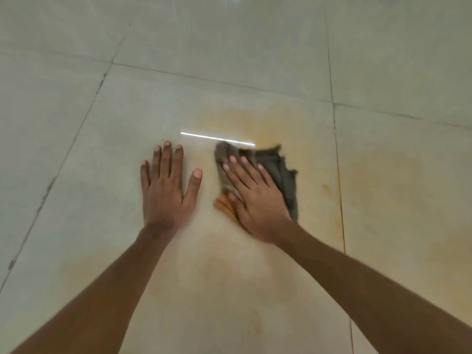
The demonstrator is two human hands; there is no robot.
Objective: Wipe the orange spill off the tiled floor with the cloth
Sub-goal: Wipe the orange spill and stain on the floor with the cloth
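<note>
The person's right hand [258, 200] lies flat on a dark grey-green cloth [281, 169], fingers straight and slightly apart, pressing the fabric against the tiled floor [76, 149] rather than curling round it. The cloth is spread on the large middle tile, its ragged edges showing beyond the fingertips and along the outer side of the hand, and it is blurred at its far left corner. Just beside the thumb an orange patch [223, 204] shows at the cloth's near edge; the blur makes it hard to tell whether this is stained fabric or liquid on the tile. The orange spill [245, 118] appears as a thin, pale smear on the tile just beyond the cloth. Fainter orange haze lies on the neighbouring tile to the right and on the near part of the middle tile between the two forearms. A small darker orange mark [325, 187] sits close to the grout line [337, 162] right of the cloth. The left hand [166, 195] rests palm down on bare tile, near the cloth but apart from it, fingers straight and spread wide with the thumb out, holding nothing. A bright strip of reflected light [204, 136] crosses the glossy tile just beyond both hands.
</note>
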